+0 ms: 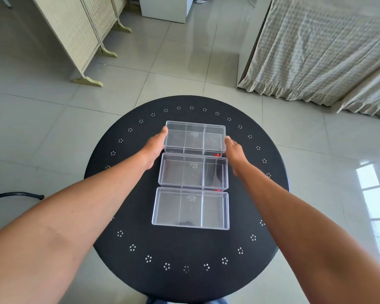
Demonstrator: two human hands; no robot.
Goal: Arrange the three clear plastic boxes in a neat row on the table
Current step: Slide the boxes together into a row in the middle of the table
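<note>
Three clear plastic boxes, each split into three compartments, lie one behind another on a round black table (123, 194). The far box (195, 138) is held between my two hands. My left hand (155, 148) presses against its left end and my right hand (234, 150) against its right end. The middle box (193, 171) sits right behind it towards me, its far edge touching or nearly touching the far box. The near box (191, 208) lies closest to me, touching the middle one. All three are empty and roughly lined up.
The table has a ring of small white flower marks near its rim. On the tiled floor stand a folding screen (75, 38) at the back left, a white cabinet (166, 7) at the back, and a cloth-draped piece of furniture (316, 47) on the right. A dark chair leg (15, 195) is at left.
</note>
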